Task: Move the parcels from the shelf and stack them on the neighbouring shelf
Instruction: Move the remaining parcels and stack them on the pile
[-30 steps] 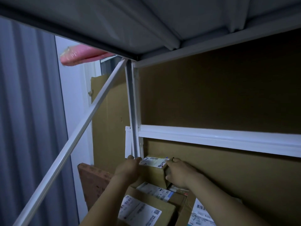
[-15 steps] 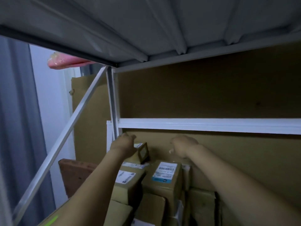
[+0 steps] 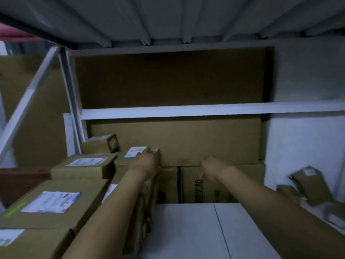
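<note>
We've set the small parcel [image 3: 101,144] down, 1 more stacked! Our left hand [image 3: 145,163] now rests on the labelled box [image 3: 133,152] (grip unclear). Our right hand [image 3: 211,167] swings away empty, loosely curled.

Left hand [image 3: 146,163] on a labelled parcel [image 3: 134,152], right hand [image 3: 211,166] apart, above white shelf [image 3: 186,230].

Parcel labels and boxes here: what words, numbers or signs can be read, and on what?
White shipping labels on the stacked parcels: too blurred to read.
Dark print on the back carton: blurred, unreadable.
Nothing here is legible.
</note>
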